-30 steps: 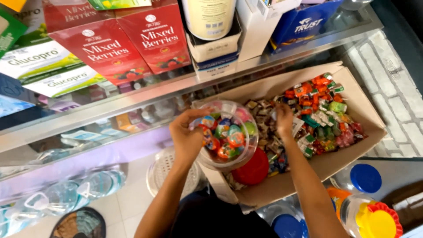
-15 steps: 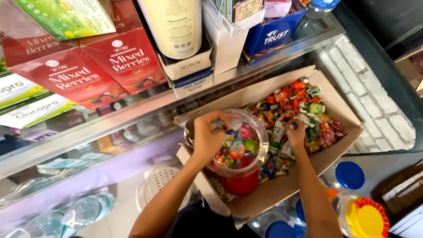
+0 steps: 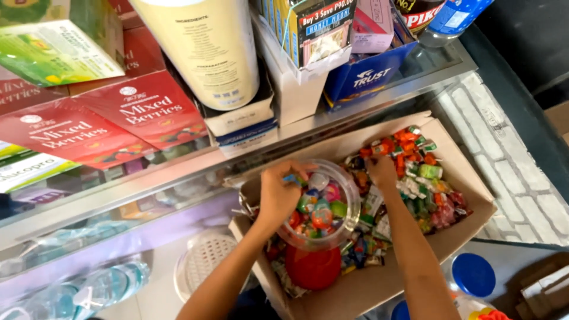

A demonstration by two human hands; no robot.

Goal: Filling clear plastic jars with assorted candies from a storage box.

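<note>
Left hand [image 3: 277, 198] pinches a candy [image 3: 290, 177] over the jar [image 3: 323, 204]; right hand [image 3: 382, 172] lies in the box [image 3: 468, 219], its grip hidden.

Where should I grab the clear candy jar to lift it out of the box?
Probably grip the clear candy jar around its wide rim, coming from above. It stands open and upright in the cardboard box, with sweets packed against its sides. The left hand already rests on that rim.

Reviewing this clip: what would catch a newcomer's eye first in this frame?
First, the open cardboard box at lower centre, heaped with bright wrapped candies. In it stands a clear jar of sweets; the left hand rests on its rim, the right hand reaches into the loose candies. Red cartons lie on the glass counter, upper left.
</note>
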